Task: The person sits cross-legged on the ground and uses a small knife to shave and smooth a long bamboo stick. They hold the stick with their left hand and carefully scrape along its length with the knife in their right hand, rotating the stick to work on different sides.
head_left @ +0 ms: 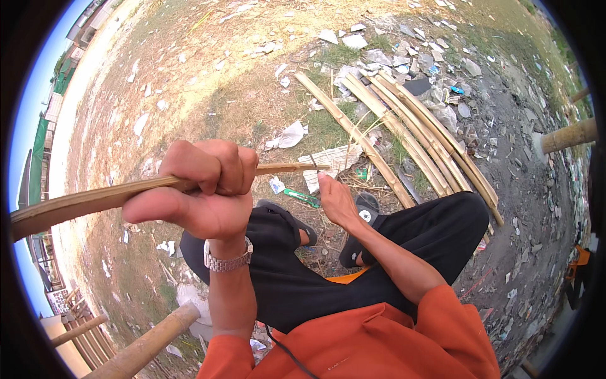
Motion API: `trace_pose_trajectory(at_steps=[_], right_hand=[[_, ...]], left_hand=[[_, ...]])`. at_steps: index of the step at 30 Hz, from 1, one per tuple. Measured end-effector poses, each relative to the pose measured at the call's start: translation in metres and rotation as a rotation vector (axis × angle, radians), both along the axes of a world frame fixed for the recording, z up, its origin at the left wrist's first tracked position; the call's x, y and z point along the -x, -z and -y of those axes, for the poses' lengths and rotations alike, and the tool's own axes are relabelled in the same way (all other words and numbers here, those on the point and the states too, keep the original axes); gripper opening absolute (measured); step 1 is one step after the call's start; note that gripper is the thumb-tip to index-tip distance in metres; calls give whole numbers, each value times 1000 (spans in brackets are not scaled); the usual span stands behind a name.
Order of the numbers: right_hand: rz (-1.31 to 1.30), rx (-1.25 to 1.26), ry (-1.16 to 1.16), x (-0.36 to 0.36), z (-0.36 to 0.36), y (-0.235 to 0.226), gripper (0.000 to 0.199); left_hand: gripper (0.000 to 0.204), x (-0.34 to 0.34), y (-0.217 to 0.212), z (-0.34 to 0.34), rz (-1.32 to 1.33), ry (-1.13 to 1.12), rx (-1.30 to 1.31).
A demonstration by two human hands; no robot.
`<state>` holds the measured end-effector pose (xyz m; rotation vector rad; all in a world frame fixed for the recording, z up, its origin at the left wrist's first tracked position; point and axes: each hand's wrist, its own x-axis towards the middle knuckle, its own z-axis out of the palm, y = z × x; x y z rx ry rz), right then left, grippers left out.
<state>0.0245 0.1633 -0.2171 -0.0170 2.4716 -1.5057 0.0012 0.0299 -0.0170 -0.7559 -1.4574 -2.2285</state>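
My left hand (211, 189) is raised at the left, its fingers wrapped round a long bamboo strip (82, 205). The strip runs from the left edge through the fist and narrows to a thin end past it. Lower down, between my knees, my right hand (339, 201) is closed at that far end. From its fingertips a thin dark blade-like tool (314, 160) sticks up, crossing the strip; its handle is hidden in the hand. On the ground just left of the right hand lies a green utility knife (302, 198).
Several split bamboo strips (410, 129) lie on the ground at front right. A pale weathered board (334, 162) lies beyond my right hand. Bamboo poles stand at lower left (154, 338) and far right (568, 136). Scraps of litter (379, 57) cover the dirt.
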Motion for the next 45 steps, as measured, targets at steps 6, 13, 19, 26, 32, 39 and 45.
trace_pose_trajectory(at_steps=[6, 13, 19, 26, 32, 39, 45], right_hand=[[-16, -50, -19, 1, 2, 16, 43], [-24, 55, -33, -3, 8, -13, 47], [20, -155, -14, 6, -12, 54, 44], [126, -259, -32, 5, -17, 69, 48], [48, -82, -5, 5, 1, 21, 45], [90, -48, 24, 9, -2, 45, 43], [41, 40, -25, 9, 2, 21, 44]], left_hand=[[59, 2, 1, 5, 17, -68, -25], [59, -1, 0, 4, 21, -38, 0], [58, 2, 0, 0, 48, -73, -23], [57, 1, -2, -1, 59, -99, 7], [62, 14, -7, -2, -113, -417, 282], [75, 13, -2, 16, -210, -735, 509], [71, 2, 2, 0, -90, -767, 273]])
